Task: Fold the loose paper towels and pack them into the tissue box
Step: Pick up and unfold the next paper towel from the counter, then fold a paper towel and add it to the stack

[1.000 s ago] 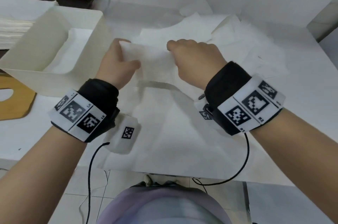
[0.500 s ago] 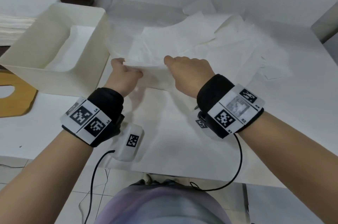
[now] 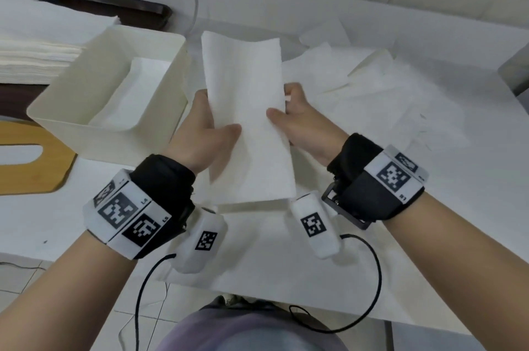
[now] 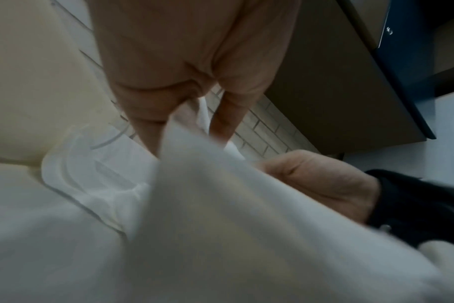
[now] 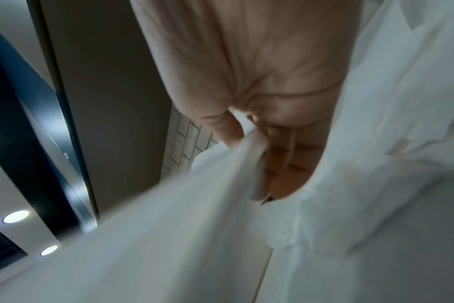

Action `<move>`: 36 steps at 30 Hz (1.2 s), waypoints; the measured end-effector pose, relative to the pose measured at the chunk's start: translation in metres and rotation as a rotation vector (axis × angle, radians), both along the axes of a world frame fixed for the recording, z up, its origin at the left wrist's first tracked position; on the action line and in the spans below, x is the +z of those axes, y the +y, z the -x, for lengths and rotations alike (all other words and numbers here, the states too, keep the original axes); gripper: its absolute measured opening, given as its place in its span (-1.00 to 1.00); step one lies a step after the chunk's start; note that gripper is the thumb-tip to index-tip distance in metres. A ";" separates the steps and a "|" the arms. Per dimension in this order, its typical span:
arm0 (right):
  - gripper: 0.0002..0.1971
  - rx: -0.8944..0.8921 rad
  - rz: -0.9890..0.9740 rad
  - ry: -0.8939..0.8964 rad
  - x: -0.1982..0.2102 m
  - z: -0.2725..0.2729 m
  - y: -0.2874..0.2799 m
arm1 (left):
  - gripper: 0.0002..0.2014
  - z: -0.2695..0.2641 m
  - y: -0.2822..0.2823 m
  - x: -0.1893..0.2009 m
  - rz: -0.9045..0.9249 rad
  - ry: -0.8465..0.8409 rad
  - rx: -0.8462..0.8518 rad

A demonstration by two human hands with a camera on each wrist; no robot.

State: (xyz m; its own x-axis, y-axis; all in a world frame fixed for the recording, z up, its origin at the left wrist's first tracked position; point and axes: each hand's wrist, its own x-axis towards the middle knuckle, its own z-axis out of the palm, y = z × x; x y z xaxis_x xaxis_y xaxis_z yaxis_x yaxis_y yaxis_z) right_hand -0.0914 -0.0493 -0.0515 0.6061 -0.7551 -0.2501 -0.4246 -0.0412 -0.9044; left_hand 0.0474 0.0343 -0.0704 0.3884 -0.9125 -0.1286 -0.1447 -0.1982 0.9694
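Two hands hold one folded towel (image 3: 249, 118) up over the worktop (image 3: 458, 193), at the middle of the head view: the left hand (image 3: 200, 133) pinches its left edge, thumb on top and fingers behind, and the right hand (image 3: 300, 121) pinches the right edge the same way. Both wrist views show fingers curled on white paper, blurred. At 10 o'clock from the towel, just beside it, stands the cream box (image 3: 94, 133), open at the top, with a flat white stack (image 3: 134, 93) of folded sheets lying on its floor. At 2 o'clock a loose pile (image 3: 372, 87) of unfolded towels spreads across the worktop. Far out at 9 o'clock lies a tall stack of sheets (image 3: 37, 55), with a dark tray (image 3: 128, 11) behind it at 11 o'clock and a wooden lid (image 3: 25, 170) with a slot at 8 o'clock.
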 end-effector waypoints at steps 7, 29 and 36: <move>-0.60 0.180 0.410 0.103 0.043 -0.010 -0.029 | -0.53 -0.017 0.019 0.011 -0.011 0.063 -0.218; -0.65 0.346 0.542 0.055 0.076 -0.078 -0.051 | -0.27 -0.075 0.067 0.036 0.154 0.160 -0.048; -0.68 0.291 0.918 0.075 0.093 -0.123 -0.053 | -0.71 -0.109 0.072 0.052 0.221 -0.151 0.192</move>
State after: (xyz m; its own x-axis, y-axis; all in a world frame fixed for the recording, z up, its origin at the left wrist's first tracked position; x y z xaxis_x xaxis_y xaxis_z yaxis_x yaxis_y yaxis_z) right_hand 0.0312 -0.1023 0.0414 0.8066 -0.4985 0.3176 -0.3414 -0.8315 -0.4382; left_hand 0.1566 0.1060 -0.0182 0.5555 -0.8202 0.1368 -0.2705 -0.0227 0.9625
